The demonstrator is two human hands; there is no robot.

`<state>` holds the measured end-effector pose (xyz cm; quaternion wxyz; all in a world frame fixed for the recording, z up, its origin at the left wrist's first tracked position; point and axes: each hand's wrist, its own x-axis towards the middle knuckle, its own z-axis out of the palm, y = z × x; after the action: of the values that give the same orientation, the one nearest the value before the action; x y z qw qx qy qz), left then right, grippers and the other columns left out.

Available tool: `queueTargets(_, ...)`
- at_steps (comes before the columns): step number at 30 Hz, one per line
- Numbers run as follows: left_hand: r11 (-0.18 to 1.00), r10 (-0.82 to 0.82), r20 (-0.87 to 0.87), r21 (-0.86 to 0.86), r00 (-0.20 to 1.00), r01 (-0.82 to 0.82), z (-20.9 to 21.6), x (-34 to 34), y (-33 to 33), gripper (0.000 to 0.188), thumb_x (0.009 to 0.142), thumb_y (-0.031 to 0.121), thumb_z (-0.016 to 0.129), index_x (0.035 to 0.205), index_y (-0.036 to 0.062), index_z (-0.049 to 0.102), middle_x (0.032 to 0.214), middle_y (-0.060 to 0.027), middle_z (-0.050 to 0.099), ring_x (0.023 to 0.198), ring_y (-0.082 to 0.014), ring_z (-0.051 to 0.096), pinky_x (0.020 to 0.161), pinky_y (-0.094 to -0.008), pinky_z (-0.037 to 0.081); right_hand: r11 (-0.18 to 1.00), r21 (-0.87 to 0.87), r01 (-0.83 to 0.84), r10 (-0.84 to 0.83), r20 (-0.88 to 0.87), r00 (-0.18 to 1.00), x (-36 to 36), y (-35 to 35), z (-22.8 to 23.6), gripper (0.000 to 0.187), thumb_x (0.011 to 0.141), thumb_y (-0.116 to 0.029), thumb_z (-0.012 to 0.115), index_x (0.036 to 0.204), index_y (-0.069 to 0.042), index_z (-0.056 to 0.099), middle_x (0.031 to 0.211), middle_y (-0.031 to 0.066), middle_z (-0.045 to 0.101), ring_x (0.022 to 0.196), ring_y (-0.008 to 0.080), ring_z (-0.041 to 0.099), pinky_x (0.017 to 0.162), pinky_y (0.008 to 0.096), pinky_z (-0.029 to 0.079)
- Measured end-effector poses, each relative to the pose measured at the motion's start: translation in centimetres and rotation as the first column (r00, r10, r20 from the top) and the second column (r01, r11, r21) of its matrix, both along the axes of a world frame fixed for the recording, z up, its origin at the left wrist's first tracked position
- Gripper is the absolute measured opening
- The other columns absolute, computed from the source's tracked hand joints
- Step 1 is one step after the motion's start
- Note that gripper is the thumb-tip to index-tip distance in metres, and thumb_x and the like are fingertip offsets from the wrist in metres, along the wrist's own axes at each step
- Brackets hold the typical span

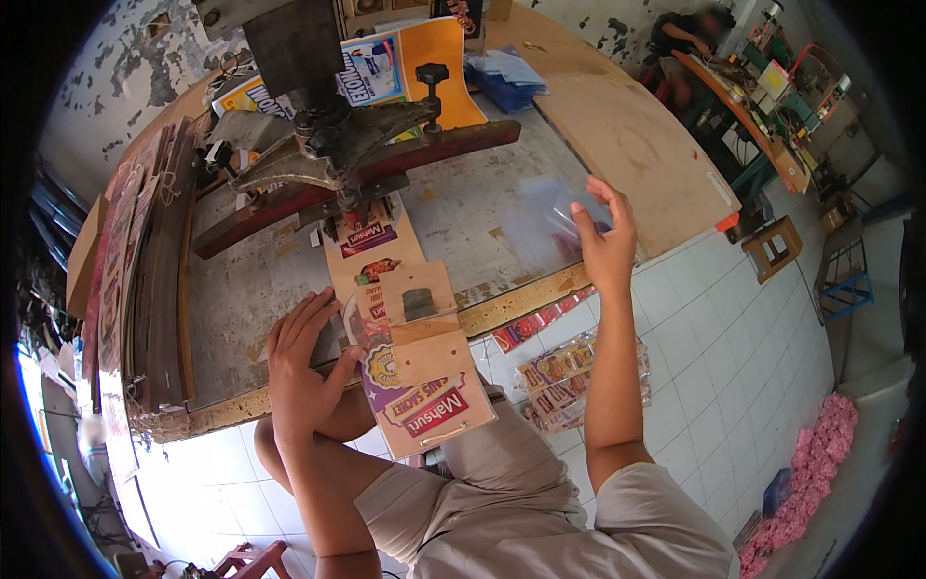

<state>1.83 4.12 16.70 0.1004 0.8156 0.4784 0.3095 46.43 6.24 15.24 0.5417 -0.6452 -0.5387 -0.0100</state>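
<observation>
My left hand (307, 362) lies with fingers stretched over the press table, its thumb tip touching the left edge of a printed purple-and-tan packaging sheet (424, 415). A tan wooden plate (429, 352) with a rectangular cutout rests over that sheet, and the printed strip runs back beneath the press head (352, 217). To the right, my right hand (610, 236) is raised with thumb and fingers apart. Right beside its thumb is a clear plastic piece (550, 217), smeared by motion; it appears loose from the fingers.
A dark red crossbar (434, 154) spans the press. Blue-tinted plastic sheets (506, 77) lie at the back. Long boards (145, 261) stand along the left. Printed packs (579, 381) lie on the tiled floor, with pink bundles (801, 473) farther right. Another person (685, 39) sits at a far bench.
</observation>
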Motion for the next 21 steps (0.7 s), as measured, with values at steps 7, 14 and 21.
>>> queueTargets(7, 1.0, 0.0, 0.0, 0.003, 1.0, 0.0, 0.0, 0.1, 0.0, 0.059, 0.088, 0.032, 0.089, 0.142, 0.0095, 0.075, 0.157, -0.0084, 0.07, 0.152, -0.0349, 0.059, 0.128, -0.055, 0.038, 0.983, -0.04, -0.179, 0.184, 0.179, 0.967, -0.5, -0.5, 0.7, 0.054, 0.084, -0.001, 0.082, 0.136, -0.012, 0.074, 0.125, 0.0078, 0.072, 0.114, 0.0311, 0.066, 0.1, 0.0443, 0.055)
queueTargets(14, 1.0, -0.001, 0.003, 0.006, 1.0, 0.001, -0.1, 0.1, 0.0, 0.06, 0.088, 0.033, 0.089, 0.142, 0.0092, 0.075, 0.156, -0.009, 0.071, 0.151, -0.0353, 0.059, 0.128, -0.0551, 0.039, 0.989, -0.099, -0.11, 0.104, -0.065, 0.992, 0.3, -0.6, -0.3, 0.054, 0.085, 0.008, 0.07, 0.136, -0.01, 0.071, 0.119, 0.0086, 0.075, 0.111, 0.0248, 0.068, 0.098, 0.0403, 0.053)
queueTargets(21, 1.0, -0.004, -0.001, 0.008, 1.0, 0.004, 0.0, -0.1, 0.0, 0.06, 0.088, 0.032, 0.089, 0.141, 0.0086, 0.075, 0.156, -0.0093, 0.071, 0.151, -0.0354, 0.059, 0.128, -0.0552, 0.039, 0.995, 0.045, 0.09, -0.087, -0.055, 0.995, 0.7, 0.1, -1.8, 0.046, 0.085, 0.004, 0.07, 0.129, -0.009, 0.074, 0.109, 0.0069, 0.078, 0.106, 0.0226, 0.069, 0.096, 0.0383, 0.053)
